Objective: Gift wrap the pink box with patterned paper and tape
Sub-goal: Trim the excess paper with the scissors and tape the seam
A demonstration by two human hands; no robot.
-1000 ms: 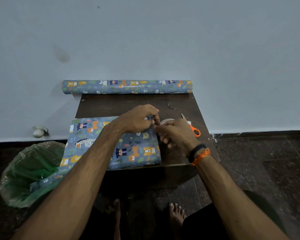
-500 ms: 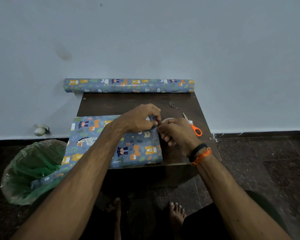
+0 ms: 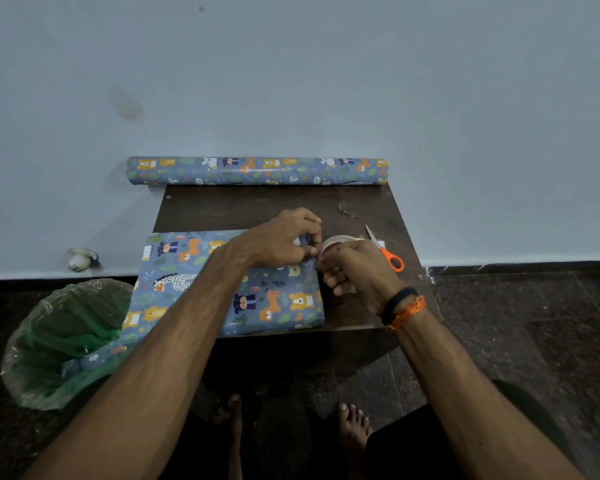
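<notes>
Barely shifted since a second ago: left hand (image 3: pixel 284 242) pinching paper at the right end of the wrapped box (image 3: pixel 229 282), right hand (image 3: pixel 355 271) just beside that end, curled round the tape roll (image 3: pixel 336 241).

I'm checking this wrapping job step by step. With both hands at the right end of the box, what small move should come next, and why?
Probably draw a short strip off the tape roll and press it over the paper at the wrapped box's right end. The left hand pinches the paper there, the right hand holds the roll beside it, and the scissors lie just behind for cutting.
</notes>
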